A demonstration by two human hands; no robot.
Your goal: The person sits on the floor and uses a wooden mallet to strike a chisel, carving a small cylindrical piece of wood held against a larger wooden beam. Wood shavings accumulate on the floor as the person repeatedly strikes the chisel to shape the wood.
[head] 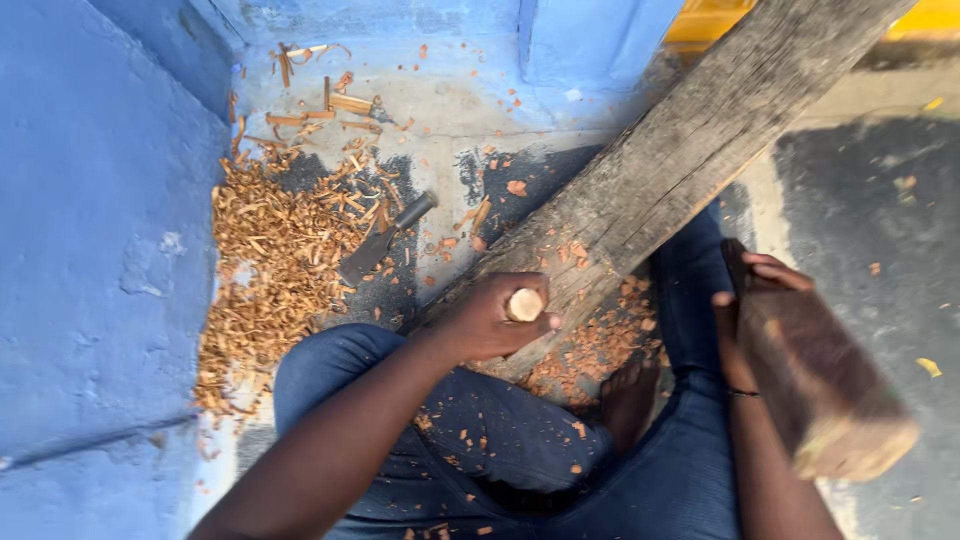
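- My left hand (490, 318) is closed in a fist around a short round wooden handle (525, 304); its pale cut end pokes out above my thumb, and the rest of the tool is hidden inside my grip.
- That fist rests against the lower end of a thick grey timber beam (690, 150), which slants from between my legs up toward the top right corner.
- My right hand (745, 300) is wrapped around one end of a dark wooden mallet block (815, 385); my fingers curl over its upper edge, and the block points down toward the bottom right. It looks blurred, so I can't make out its far end well.
- I sit on the ground in blue jeans (480, 430) with my knees on either side of the beam, and my bare foot (628, 400) lies just under its lower end.
- Reddish wood chips (600, 345) lie scattered on the beam, on my jeans and between my legs.
- A large heap of wood shavings (275, 260) is piled to my left along the blue wall (90, 250).
- A dark-handled metal tool, perhaps a chisel (385, 240), lies on the concrete floor (850, 200) at the edge of that heap, well apart from both hands.
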